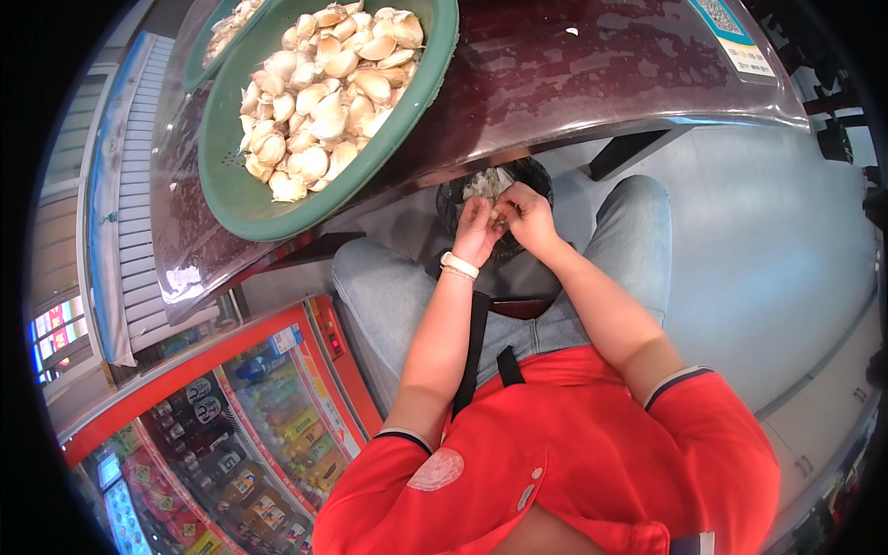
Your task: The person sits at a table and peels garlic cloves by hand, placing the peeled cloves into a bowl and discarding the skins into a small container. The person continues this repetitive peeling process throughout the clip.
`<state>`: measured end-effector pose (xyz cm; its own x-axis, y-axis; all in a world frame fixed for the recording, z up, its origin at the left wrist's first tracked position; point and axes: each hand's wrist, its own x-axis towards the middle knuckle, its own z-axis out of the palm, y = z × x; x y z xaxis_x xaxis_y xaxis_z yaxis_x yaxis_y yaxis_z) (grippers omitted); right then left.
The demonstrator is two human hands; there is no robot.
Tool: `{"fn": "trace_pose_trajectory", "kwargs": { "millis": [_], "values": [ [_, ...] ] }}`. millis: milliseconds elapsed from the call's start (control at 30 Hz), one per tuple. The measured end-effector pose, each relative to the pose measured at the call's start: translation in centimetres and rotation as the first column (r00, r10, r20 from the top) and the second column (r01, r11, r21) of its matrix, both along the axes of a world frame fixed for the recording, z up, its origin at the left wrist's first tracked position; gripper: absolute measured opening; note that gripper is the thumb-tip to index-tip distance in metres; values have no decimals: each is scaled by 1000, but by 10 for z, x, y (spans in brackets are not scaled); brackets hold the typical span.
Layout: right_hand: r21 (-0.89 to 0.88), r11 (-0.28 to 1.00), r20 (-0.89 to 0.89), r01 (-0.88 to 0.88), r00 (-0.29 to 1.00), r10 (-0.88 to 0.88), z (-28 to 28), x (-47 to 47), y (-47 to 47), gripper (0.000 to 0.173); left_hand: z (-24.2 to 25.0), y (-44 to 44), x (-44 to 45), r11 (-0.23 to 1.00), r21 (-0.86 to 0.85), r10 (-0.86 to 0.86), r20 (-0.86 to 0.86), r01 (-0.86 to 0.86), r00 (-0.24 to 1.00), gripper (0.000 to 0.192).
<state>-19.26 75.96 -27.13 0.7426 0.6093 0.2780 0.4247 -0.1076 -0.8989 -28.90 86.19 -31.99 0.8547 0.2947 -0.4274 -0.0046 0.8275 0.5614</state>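
Observation:
My left hand (pixel 477 229) and my right hand (pixel 528 216) meet between my knees, fingertips together on a small pale piece, apparently a garlic clove (pixel 494 216). Below them stands a bin lined with a black plastic bag (pixel 538 177), with pale garlic skins (pixel 485 182) inside. A green plastic basin (pixel 316 220) heaped with unpeeled garlic cloves (pixel 326 104) rests on the dark red table, at its edge up and to the left of my hands. The fingers partly hide the piece.
A second green basin (pixel 196 66) lies beyond the first. The table (pixel 527 90) has a plastic cover, a small white scrap (pixel 571 31) and a printed card (pixel 739 41). A table leg (pixel 628 149) stands near my right knee. A red-framed drinks fridge (pixel 229 347) is at left.

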Motion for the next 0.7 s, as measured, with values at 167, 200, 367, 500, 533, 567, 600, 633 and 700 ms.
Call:
{"fn": "trace_pose_trajectory", "kwargs": {
  "millis": [167,200,367,500,533,567,600,633,700],
  "values": [
    [-25,999,-92,43,995,-45,-3,-3,5,7,5,-1,3,998,-45,34,-41,-36,999,20],
    [15,998,-252,56,966,-50,-8,-2,5,6,9,1,4,997,-61,48,-67,-53,997,21],
    [-94,995,-403,17,914,-54,-26,19,3,11,16,5,6,993,-31,107,-93,-110,990,30],
    [-130,990,-355,-47,935,-2,-27,23,2,32,13,8,6,994,-12,111,-14,-111,994,33],
    [-126,990,-371,-58,929,7,-24,22,3,35,11,8,5,994,-24,110,18,-109,994,33],
    [-87,987,-391,-133,916,89,-21,20,4,40,8,8,4,995,-26,97,44,-96,994,32],
    [-46,977,-408,-206,897,170,-18,18,5,44,6,8,3,996,-27,85,70,-84,994,32],
    [-4,961,-421,-277,872,250,-15,17,4,49,4,8,2,997,-28,73,96,-71,993,31],
    [-107,914,-241,-391,902,358,-8,12,1,55,2,3,4,993,16,118,104,-120,988,29]
  ]
}}
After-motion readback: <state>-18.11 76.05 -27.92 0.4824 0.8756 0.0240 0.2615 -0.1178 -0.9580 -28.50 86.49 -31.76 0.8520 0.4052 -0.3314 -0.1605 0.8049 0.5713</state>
